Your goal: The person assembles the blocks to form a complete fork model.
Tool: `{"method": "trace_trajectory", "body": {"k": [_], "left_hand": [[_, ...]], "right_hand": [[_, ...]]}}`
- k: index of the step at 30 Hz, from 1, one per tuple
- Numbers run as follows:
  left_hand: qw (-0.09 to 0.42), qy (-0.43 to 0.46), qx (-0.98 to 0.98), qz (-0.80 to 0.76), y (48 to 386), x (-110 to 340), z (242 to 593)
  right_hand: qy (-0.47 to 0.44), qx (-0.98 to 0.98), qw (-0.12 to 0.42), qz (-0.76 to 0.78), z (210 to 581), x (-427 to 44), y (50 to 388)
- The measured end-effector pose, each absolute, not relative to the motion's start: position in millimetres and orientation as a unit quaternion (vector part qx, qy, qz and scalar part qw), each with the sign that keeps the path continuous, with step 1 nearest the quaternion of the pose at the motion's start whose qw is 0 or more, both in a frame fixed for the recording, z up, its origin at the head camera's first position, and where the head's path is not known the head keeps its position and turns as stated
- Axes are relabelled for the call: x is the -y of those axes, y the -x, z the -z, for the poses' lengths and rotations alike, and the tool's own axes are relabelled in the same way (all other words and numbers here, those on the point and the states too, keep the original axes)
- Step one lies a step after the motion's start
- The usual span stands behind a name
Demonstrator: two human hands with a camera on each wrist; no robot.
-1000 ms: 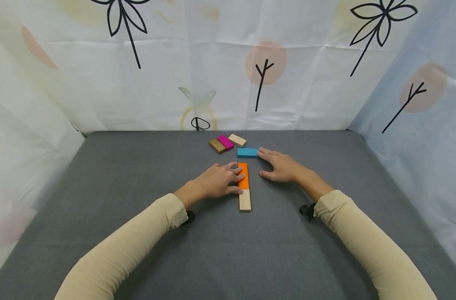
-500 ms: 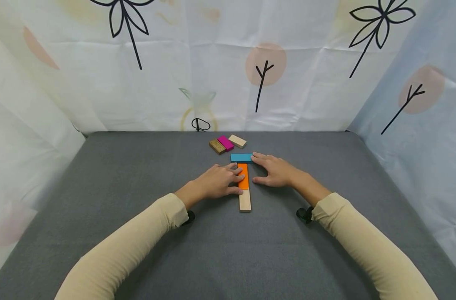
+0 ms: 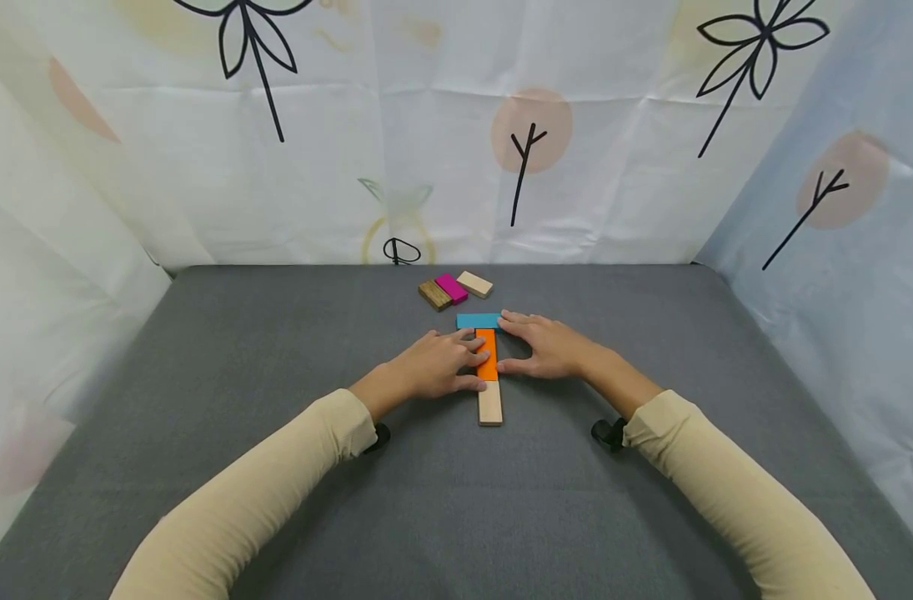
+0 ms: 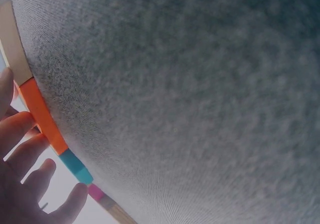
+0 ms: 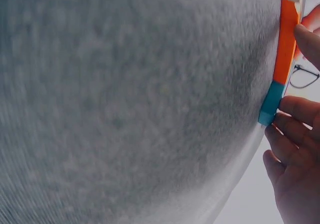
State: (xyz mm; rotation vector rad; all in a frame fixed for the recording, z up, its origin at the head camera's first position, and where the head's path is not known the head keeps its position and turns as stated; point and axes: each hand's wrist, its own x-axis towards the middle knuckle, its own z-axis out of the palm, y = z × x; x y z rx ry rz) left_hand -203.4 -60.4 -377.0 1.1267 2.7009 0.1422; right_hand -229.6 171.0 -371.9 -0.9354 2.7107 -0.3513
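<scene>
In the head view, a pale wooden block (image 3: 489, 406) and an orange block (image 3: 489, 336) lie end to end in a line running away from the person. Across the far end of the orange block lies a blue block (image 3: 477, 321), forming a T. My left hand (image 3: 435, 363) rests its extended fingertips on the orange block, partly covering it. At the blue block's right end, the fingers of my right hand (image 3: 552, 347) touch it, while that thumb reaches the orange block's right side. The right wrist view shows these fingertips against the blue block (image 5: 271, 102).
Behind the blue block, a brown wooden block (image 3: 434, 295), a magenta block (image 3: 452, 288) and another pale block (image 3: 474, 284) lie close together. The grey tabletop (image 3: 291, 333) ends at a printed white cloth (image 3: 614, 192) behind.
My right hand has slid the blue block left and toward the person, from beyond the orange block's right side to across its far end. My left hand has stayed on the orange block.
</scene>
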Motion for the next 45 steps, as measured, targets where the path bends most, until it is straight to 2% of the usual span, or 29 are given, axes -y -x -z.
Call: {"method": "trace_trajectory", "body": {"k": [27, 35, 45], "left_hand": [[0.102, -0.391, -0.913, -0.056, 202.0, 62.1, 379.1], [0.101, -0.387, -0.915, -0.056, 201.7, 62.7, 379.6], [0.103, -0.391, -0.912, -0.065, 200.6, 65.5, 378.4]], "right_hand": [[0.319, -0.932, 0.113, 0.129, 373.7, -170.7, 224.4], [0.32, -0.928, 0.088, 0.168, 372.0, -181.6, 228.5], [0.341, -0.918, 0.107, 0.174, 375.5, -168.0, 228.8]]}}
